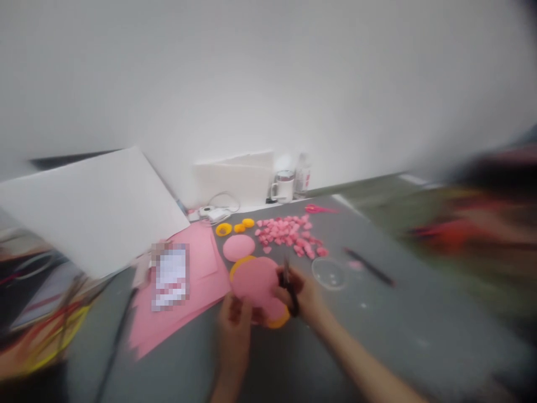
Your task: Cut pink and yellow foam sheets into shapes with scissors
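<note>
A round pink paper piece (257, 280) is pinched at its lower left edge by my left hand (235, 310). My right hand (300, 285) grips dark-handled scissors (289, 288), blades pointing up, and its fingers are at the right edge of the same piece. More pink and an orange-yellow rim (278, 321) show below it; how these layers join is too blurred to tell. Behind the held piece lies another pink paper circle (239, 247). Many small pink pieces (285, 232) are heaped beyond my right hand.
Large pink sheets (184, 319) lie on the grey table (356, 341) at left, a phone (170, 277) on them. Yellow-orange pieces (224, 229), pink scissors (321, 209), a clear disc (329, 273), a pencil-like stick (369, 266) and a mug (284, 186) stand farther off. A person's blurred arm (495, 221) is at right.
</note>
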`<state>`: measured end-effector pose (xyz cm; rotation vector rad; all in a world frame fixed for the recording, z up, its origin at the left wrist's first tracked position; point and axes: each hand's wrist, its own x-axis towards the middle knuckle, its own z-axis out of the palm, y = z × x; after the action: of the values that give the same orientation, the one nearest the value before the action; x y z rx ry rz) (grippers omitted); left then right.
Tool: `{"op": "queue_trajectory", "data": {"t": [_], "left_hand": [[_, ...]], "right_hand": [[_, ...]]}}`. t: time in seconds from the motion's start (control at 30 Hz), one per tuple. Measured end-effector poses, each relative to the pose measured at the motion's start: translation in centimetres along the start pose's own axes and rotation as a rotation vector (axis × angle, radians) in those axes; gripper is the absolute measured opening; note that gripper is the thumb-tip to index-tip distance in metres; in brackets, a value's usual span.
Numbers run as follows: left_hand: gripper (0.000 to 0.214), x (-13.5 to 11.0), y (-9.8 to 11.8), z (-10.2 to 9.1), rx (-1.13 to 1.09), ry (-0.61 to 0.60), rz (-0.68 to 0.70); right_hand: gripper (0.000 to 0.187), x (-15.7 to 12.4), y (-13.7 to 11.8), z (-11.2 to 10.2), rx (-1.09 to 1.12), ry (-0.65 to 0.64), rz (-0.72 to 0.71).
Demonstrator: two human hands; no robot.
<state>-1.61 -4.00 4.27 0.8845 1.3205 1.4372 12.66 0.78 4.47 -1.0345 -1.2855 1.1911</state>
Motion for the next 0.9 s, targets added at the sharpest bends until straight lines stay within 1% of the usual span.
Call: {"op": "queue_trajectory", "data": {"t": [0.1,0.17,0.27,0.33,0.43,0.57,0.63,0.73,0.83,0.9], "left_hand": [[0.028,0.2,-0.3,-0.1,0.097,-0.098,-0.019],[0.034,0.4,-0.7,-0.1,0.186,-0.139,-0.033],[0.039,0.5,-1.2,0.2,0.244,-0.14,-0.054],[0.039,0.5,-1.2,0.5,0.262,-0.124,-0.069],[0.04,0.4,-0.7,0.6,0.324,-0.092,-0.042],[0.039,0.7,0.2,0.3,0.346,-0.018,0.004],[0.038,0.8,0.4,0.2,0.339,0.01,0.02],[0.038,0.6,0.7,0.3,0.376,0.032,0.034],[0.039,0.2,1.0,0.4,0.429,0.046,0.046],[0.039,-0.1,1.1,0.5,0.442,0.061,0.051]], "right_hand": [[0.031,0.2,0.6,0.2,-0.008,0.026,-0.024],[0.029,0.0,1.1,0.2,0.0,0.028,-0.036],[0.027,-0.4,1.7,0.2,0.013,0.049,-0.045],[0.028,-0.7,1.9,0.1,0.041,0.04,-0.029],[0.035,-1.0,1.8,-0.3,0.076,-0.054,0.028],[0.047,-1.3,1.9,-0.8,0.123,-0.256,0.112],[0.056,-1.6,2.0,-0.9,0.165,-0.345,0.155],[0.065,-2.2,1.5,-0.7,0.22,-0.421,0.187],[0.061,-2.7,0.6,-0.4,0.278,-0.474,0.181],[0.055,-2.9,0.3,-0.1,0.307,-0.481,0.179]]}}
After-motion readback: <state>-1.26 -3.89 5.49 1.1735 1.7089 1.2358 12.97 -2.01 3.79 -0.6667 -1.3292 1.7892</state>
